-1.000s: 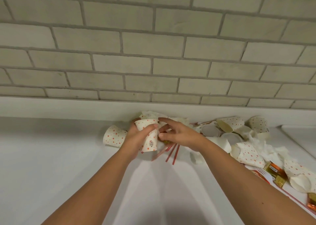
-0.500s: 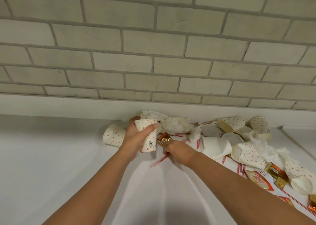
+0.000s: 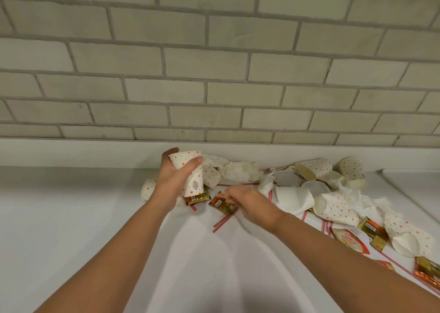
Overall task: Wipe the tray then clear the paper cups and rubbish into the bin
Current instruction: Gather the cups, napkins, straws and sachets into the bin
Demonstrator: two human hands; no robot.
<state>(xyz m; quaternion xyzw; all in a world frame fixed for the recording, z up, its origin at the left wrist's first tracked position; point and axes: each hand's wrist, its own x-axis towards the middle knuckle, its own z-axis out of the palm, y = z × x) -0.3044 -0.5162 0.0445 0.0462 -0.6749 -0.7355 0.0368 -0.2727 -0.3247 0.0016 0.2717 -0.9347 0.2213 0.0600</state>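
One pale brick wall (image 3: 214, 74) fills the upper half of the view. Below it runs a white counter (image 3: 71, 217), seen from above by the person working at it. A heap of rubbish (image 3: 333, 208) lies along the back right of the counter, against the wall: dotted paper cups tipped on their sides, crumpled tissue (image 3: 240, 171) and gold and orange sachets.

Two bare forearms reach in from the bottom edge. The left hand (image 3: 175, 180) is raised just above the counter at the left end of the heap. Its grip is wrapped round a dotted paper cup (image 3: 190, 169), thumb across the front, the cup's base uppermost. Another dotted cup (image 3: 148, 188) lies on its side behind that wrist.

The right hand (image 3: 252, 203) is low over the counter, near the left hand. Its fingers lie on an orange and gold sachet (image 3: 221, 204). Whether this grip pinches the sachet or only touches it cannot be told. A second sachet (image 3: 197, 197) lies just under the held cup. Red and white striped straws (image 3: 225, 221) lie beneath the right hand.
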